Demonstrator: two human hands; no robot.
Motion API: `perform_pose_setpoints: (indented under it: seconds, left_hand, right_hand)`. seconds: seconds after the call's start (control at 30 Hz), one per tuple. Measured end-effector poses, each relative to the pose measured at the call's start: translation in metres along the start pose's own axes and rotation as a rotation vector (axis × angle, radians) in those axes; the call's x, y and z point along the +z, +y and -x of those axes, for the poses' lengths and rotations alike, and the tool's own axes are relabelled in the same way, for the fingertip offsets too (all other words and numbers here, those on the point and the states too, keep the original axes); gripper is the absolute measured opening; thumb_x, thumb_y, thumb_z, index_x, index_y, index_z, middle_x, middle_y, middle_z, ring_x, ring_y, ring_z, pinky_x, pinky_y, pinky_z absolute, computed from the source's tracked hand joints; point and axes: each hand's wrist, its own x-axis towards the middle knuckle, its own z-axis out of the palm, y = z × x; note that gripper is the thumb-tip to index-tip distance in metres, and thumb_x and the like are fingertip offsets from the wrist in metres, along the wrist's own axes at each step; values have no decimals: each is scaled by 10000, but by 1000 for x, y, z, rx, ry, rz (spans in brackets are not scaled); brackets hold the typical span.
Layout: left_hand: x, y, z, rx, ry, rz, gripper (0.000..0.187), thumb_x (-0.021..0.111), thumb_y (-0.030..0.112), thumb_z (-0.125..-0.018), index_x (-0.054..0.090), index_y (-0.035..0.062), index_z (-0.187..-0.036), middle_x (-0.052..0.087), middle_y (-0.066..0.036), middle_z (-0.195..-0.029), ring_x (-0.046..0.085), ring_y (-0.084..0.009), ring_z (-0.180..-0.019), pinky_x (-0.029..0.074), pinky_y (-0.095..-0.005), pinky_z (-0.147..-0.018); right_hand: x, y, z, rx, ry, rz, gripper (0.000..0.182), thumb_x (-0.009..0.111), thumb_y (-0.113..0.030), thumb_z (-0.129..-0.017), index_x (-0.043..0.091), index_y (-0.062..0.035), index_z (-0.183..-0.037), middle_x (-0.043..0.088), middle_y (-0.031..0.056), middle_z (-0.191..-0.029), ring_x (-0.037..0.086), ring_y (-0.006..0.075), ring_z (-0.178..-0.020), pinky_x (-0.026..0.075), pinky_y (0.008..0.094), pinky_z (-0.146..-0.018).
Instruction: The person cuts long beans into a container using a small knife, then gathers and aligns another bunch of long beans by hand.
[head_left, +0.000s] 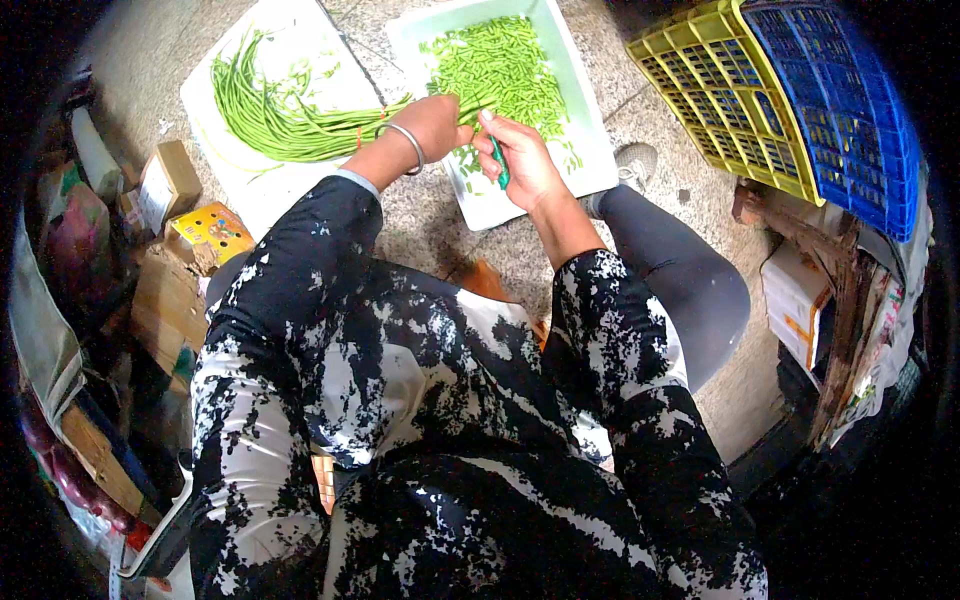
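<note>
My left hand, with a metal bangle at the wrist, is closed around a bunch of long green beans. Their ends stick out past my fingers over a white tub. The rest of the bunch trails left across a flat white board. In my closed right hand is a small knife with a green handle; its blade is hard to make out. Both hands are close together above the tub's near part. Short cut bean pieces cover much of the tub's bottom.
Yellow and blue plastic crates stand at the right, above a white box. To the left are cardboard boxes and a yellow carton. My knee is beside the tub.
</note>
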Motion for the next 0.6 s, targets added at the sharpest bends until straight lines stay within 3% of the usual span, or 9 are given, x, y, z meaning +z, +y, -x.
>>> perform_pose_setpoints:
  seconds: [0.17, 0.33, 0.6]
  left_hand:
    - [-6, 12, 8, 23, -10, -147, 348, 554, 304, -731, 546, -29, -833, 588, -220, -792, 585, -351, -752, 466, -403, -659]
    - [-2, 10, 5, 84, -35, -90, 420, 557, 344, -717, 516, -47, -862, 573, -251, -739, 571, -387, -722, 456, -433, -664]
    - [18, -6, -7, 129, -74, 7, 417, 547, 321, -689, 519, -71, -829, 557, -274, -738, 559, -403, -714, 451, -424, -656]
  right_hand:
    - [-4, 3, -3, 42, 12, -14, 210, 560, -272, -820, 516, -74, -763, 448, -17, -592, 348, 62, -417, 256, 190, -365]
    - [-11, 13, -7, 13, 104, -10, 197, 582, -266, -809, 521, -86, -759, 436, -27, -579, 334, 52, -415, 243, 188, -363]
    - [-27, 28, -11, 105, 75, -138, 177, 544, -256, -834, 470, -123, -744, 396, -43, -564, 300, 54, -411, 228, 190, -374]
